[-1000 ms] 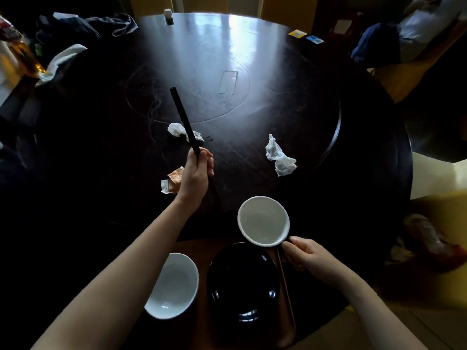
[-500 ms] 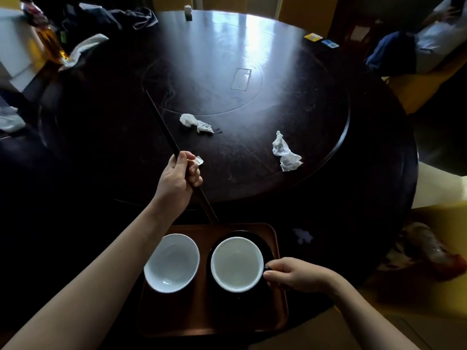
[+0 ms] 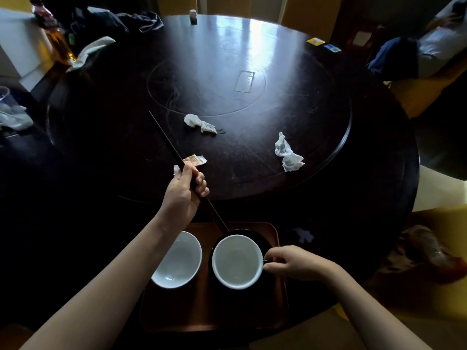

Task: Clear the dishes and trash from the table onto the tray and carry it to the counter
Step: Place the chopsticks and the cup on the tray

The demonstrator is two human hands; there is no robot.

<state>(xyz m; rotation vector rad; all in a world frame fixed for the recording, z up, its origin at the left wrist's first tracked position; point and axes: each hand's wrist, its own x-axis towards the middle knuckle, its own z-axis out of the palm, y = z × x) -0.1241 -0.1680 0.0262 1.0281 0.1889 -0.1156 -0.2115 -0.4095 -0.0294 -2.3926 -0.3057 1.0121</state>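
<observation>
A dining room, home or restaurant unclear: a large round dark wooden table (image 3: 366,173) with an inset turntable (image 3: 227,79), yellow upholstered chairs (image 3: 424,89), and an amber liquor bottle (image 3: 56,39).

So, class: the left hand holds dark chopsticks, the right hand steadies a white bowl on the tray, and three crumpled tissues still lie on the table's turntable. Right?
Not quite: the head view shows two crumpled tissues on the turntable, not three. The left hand does hold the chopsticks, and the right hand steadies the white bowl on the tray.

Two white bowls (image 3: 178,258) (image 3: 237,261), one tray (image 3: 214,314), one pair of chopsticks (image 3: 166,145), three crumpled tissues (image 3: 199,123) (image 3: 288,154) (image 3: 303,234), one wrapper (image 3: 194,159).
</observation>
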